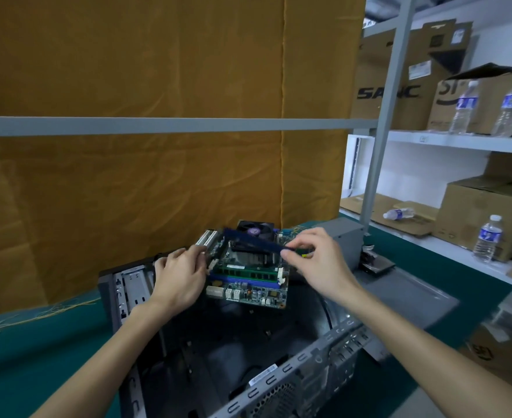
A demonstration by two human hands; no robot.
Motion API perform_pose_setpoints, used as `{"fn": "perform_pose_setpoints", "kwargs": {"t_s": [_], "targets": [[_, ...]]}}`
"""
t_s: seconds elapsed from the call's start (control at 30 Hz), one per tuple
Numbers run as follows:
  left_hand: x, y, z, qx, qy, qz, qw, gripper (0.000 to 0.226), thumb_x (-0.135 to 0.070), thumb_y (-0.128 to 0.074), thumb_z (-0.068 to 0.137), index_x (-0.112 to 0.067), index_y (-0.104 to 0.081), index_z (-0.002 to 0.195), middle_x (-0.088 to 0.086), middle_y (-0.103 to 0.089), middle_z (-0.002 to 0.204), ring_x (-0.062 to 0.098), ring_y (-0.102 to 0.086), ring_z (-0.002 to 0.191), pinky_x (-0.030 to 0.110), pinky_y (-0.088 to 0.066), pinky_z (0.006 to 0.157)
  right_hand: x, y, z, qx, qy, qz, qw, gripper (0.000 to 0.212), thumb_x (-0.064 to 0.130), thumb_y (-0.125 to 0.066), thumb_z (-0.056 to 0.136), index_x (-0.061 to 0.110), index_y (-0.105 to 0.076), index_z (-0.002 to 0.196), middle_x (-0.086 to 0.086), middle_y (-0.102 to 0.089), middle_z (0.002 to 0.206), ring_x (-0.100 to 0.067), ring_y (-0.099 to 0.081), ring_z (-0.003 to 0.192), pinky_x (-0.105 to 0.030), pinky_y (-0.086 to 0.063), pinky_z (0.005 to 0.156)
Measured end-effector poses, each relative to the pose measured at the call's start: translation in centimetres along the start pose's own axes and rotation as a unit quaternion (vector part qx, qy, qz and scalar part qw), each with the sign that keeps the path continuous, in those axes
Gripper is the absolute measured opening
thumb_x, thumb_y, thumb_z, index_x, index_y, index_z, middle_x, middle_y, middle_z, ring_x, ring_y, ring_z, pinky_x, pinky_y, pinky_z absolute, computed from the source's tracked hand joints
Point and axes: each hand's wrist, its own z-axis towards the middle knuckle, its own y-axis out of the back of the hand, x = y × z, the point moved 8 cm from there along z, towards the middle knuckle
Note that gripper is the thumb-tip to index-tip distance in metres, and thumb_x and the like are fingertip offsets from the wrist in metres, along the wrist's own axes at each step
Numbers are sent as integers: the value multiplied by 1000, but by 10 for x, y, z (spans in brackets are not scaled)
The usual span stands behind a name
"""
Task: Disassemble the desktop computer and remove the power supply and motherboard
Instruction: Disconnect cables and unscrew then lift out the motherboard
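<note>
motherboard (248, 267) held tilted above open computer case (248, 357) | left hand (179, 279) gripped on motherboard's left edge | blue memory stick (254, 241) pinched by right hand (318, 260) over motherboard

A green motherboard (248, 282) with blue and white slots sits over a grey case (294, 372), teal mat (37, 351), mustard cloth (128, 70) behind.

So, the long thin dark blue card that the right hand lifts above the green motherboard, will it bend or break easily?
The dark blue card probably stays stiff: held at one end by the right hand, it spans straight without sagging. It looks light, since a fingertip pinch carries it. It is likely fragile, being thin, so squeezing or twisting seems unwise. The left hand steadies the green motherboard.
</note>
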Motion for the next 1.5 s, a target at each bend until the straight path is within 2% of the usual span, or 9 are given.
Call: {"fn": "perform_pose_setpoints", "kwargs": {"t_s": [0.1,0.27,0.4,0.57,0.73,1.0,1.17,1.33,1.5], "targets": [[-22,5,8,6,13,-154,988,49,-49,-31,107,-20,-46,143,4,-57,138,21,-52,123,39,-39,97,-16,33,12,-60,-13,37,997,13,19,-78,90,28,-73,83,5,-68,89,-7,-65,78,-29,-52,73],[-71,-3,32,23,43,-349,936,65,-60,-37,103,-17,-35,151,-1,-46,145,11,-46,119,30,-35,96,-69,64,41,-139,-45,43,988,8,14,-74,93,19,-74,86,2,-73,72,-16,-71,67,-38,-60,68],[-81,-20,51,49,66,-366,927,52,-46,-46,105,-15,-45,147,-1,-53,138,11,-50,117,20,-39,88,-112,74,74,-149,5,-127,981,10,21,-71,95,18,-79,100,8,-72,88,-6,-61,72,-20,-46,61],[-77,-33,56,31,22,-326,944,37,-28,-48,107,-21,-50,144,-1,-56,139,17,-54,129,42,-46,109,-168,77,101,-99,2,-331,938,20,19,-66,99,22,-79,114,1,-67,97,-24,-64,91,-36,-50,71],[-73,-35,59,19,0,-323,946,34,-26,-49,107,-25,-53,140,-5,-58,136,10,-55,127,34,-49,106,-191,64,100,-38,0,-391,920,26,17,-64,96,22,-76,118,-1,-65,101,-26,-61,102,-38,-52,76],[-72,-37,58,15,-12,-307,951,35,-25,-48,108,-24,-52,142,-14,-56,127,-16,-55,108,0,-44,80,-187,60,94,-27,3,-387,922,28,13,-65,94,20,-77,118,-2,-63,98,-27,-60,103,-40,-54,76],[-75,-37,55,15,-23,-269,963,43,-33,-41,109,-23,-45,150,-10,-55,135,3,-52,122,9,-41,89,-186,60,88,-1,-25,-391,920,38,9,-62,92,19,-72,127,-4,-63,108,-27,-54,112,-40,-52,83],[-65,-35,45,61,-35,-238,969,54,-49,-25,108,-29,-30,157,-20,-36,148,-3,-30,136,20,-26,108,-139,61,75,-52,-18,-272,961,35,9,-64,93,18,-67,127,-1,-60,116,-19,-60,100,-32,-49,84],[-44,-28,40,94,-25,-204,974,45,-18,-31,110,-28,-34,153,-9,-41,153,7,-34,141,20,-30,104,-76,4,33,74,-53,-99,991,31,43,-53,102,24,-60,126,2,-57,119,-7,-60,92,-31,-49,87]]}}
